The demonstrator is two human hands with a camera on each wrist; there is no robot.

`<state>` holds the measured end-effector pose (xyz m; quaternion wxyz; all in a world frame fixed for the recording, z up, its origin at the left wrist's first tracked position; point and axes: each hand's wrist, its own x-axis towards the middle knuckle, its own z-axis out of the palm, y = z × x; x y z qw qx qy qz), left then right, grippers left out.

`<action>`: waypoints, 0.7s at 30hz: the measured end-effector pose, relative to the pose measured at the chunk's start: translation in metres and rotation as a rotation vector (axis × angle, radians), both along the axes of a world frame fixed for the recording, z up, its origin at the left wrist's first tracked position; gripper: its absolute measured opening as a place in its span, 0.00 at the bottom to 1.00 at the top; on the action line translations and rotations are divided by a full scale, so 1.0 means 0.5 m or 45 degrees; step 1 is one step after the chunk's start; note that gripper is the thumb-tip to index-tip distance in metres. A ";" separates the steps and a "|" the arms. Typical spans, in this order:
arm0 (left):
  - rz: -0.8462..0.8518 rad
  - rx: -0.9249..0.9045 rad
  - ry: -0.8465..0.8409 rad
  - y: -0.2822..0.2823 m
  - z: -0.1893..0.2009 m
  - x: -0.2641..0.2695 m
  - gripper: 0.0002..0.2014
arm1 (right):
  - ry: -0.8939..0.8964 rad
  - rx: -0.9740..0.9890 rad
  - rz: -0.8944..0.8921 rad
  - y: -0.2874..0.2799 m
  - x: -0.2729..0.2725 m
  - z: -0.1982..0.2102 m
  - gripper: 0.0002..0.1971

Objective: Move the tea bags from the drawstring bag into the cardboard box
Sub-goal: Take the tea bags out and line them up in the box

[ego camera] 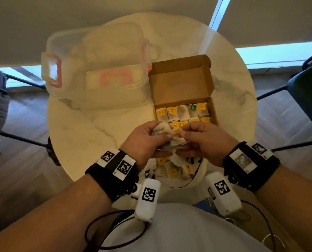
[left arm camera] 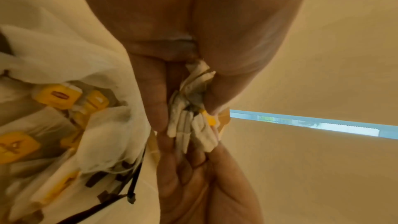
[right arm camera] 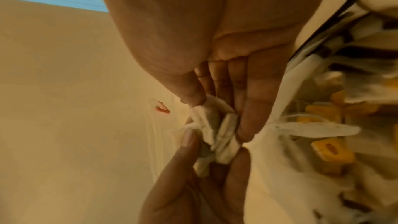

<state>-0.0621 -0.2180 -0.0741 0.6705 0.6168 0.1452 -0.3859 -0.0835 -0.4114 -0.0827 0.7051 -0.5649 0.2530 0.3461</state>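
A bunch of tea bags [ego camera: 171, 135] with yellow tags is held between both hands just above the table, in front of the cardboard box [ego camera: 183, 88]. My left hand [ego camera: 151, 137] grips the bunch [left arm camera: 191, 122] from the left. My right hand [ego camera: 193, 135] pinches it [right arm camera: 217, 135] from the right. The open box holds rows of tea bags [ego camera: 183, 112], its lid standing up behind. The white drawstring bag [ego camera: 171, 169] lies open under my wrists, with several tea bags [left arm camera: 56, 98] inside.
A clear plastic container [ego camera: 97, 70] with pink clips stands at the back left of the round marble table [ego camera: 231, 99]. Dark chairs [ego camera: 307, 88] flank the table. The bag's dark cord [ego camera: 186, 184] trails over the near edge.
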 end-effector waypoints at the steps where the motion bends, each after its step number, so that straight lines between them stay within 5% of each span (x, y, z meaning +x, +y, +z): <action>1: 0.005 0.018 0.016 0.005 -0.006 -0.003 0.10 | -0.025 -0.068 0.030 0.003 -0.008 -0.008 0.12; 7: -0.013 0.083 -0.004 0.010 -0.028 -0.011 0.14 | -0.256 -0.388 0.048 0.001 -0.032 -0.025 0.06; 14: 0.040 0.107 -0.062 -0.016 -0.036 0.007 0.13 | -0.187 -0.264 -0.199 -0.006 -0.027 -0.022 0.06; 21: 0.116 0.160 -0.131 -0.029 -0.043 0.020 0.12 | -0.215 -0.267 -0.116 -0.034 -0.023 -0.021 0.21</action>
